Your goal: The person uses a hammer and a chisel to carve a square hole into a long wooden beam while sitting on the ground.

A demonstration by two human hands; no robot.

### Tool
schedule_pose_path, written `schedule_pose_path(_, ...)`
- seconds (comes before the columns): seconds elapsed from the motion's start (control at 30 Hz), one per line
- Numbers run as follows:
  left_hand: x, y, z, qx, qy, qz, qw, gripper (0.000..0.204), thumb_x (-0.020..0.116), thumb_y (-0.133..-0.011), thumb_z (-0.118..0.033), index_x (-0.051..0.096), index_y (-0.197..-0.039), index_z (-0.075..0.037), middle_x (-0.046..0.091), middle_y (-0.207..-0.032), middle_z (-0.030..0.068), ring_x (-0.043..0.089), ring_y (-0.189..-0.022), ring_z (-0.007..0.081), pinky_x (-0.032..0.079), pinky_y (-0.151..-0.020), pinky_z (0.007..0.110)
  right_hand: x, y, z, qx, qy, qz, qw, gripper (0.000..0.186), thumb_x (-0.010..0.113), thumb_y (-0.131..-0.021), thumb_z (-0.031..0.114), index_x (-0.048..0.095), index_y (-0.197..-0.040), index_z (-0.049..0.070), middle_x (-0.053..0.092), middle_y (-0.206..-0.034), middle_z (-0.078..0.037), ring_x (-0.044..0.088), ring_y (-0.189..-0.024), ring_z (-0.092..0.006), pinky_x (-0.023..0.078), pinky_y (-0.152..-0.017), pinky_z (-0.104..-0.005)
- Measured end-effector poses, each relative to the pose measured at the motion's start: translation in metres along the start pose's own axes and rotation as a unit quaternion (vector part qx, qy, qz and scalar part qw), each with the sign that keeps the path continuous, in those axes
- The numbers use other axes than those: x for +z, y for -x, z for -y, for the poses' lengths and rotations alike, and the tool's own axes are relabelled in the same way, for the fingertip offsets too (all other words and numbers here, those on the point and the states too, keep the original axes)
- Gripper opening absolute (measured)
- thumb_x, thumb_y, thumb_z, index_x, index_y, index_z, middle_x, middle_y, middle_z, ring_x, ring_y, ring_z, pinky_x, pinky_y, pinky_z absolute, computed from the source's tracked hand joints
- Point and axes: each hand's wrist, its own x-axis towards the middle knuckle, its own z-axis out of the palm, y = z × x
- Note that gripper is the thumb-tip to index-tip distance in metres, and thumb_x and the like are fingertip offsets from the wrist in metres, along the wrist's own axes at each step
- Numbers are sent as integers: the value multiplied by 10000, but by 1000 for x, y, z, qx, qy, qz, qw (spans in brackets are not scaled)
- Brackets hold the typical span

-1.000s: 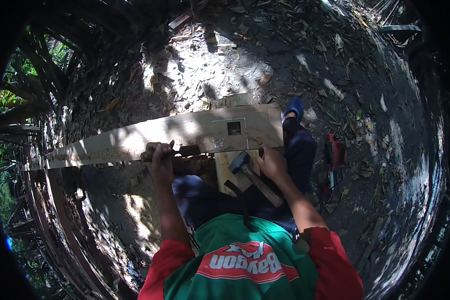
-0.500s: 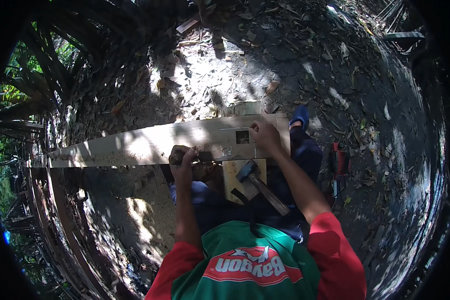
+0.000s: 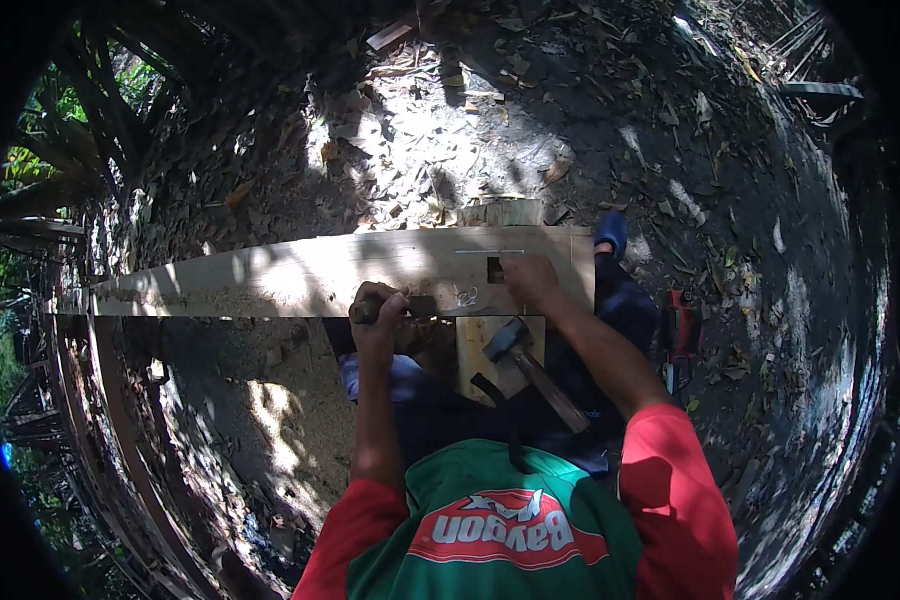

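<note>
A long pale wooden board lies crosswise before me, with a square hole cut near its right end. My left hand is closed round the handle of a chisel, whose dark flat blade points right over the board's near edge. At the hole's right side is my right hand, fingers bent and tips at the opening; whatever they may pinch is hidden. A hammer with a wooden handle rests nearer my body, its head over a pale wood block below the board.
A red and black power tool lies on the ground to the right. Under the board's far side a piece of wood sticks out. My foot in a blue shoe is beyond the board's right end. Dry leaves and wood scraps litter the ground.
My left hand has turned and risen a little onto the board, bringing the chisel blade into plain sight. My right hand has shifted from above the hole's right edge down over its right part.
</note>
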Motion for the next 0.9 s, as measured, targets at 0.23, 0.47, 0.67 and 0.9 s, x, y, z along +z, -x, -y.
schedule_pose_path(0.23,1,2,-5,-25,26,-6,999,155,695,-886,-126,558,-857,-59,593,-823,27,616,-803,122,520,-891,338,-34,-10,-10,249,-439,-138,852,224,646,-833,286,736,-928,105,717,-870,-147,701,-834,-321,540,-708,-436)
schedule_pose_path(0.47,-15,-4,6,-14,97,-22,995,130,665,-892,-110,552,-877,-48,600,-825,39,607,-780,130,522,-923,376,-31,1,20,151,-95,32,983,283,620,-852,293,740,-903,42,710,-886,-208,697,-844,-366,549,-745,-469)
schedule_pose_path(0.67,-4,-1,-1,-28,91,-24,995,139,676,-889,-120,560,-896,-43,605,-843,44,624,-834,150,521,-864,341,0,-9,29,178,-86,18,980,248,621,-806,219,738,-890,16,704,-880,-235,692,-859,-395,548,-766,-485)
schedule_pose_path(0.9,-13,-6,8,-14,67,-3,998,134,676,-886,-117,565,-902,-44,613,-859,52,630,-845,156,515,-837,321,-20,-11,-4,163,-350,-48,921,291,659,-844,263,714,-878,-21,694,-727,-129,680,-657,-224,536,-620,-358)
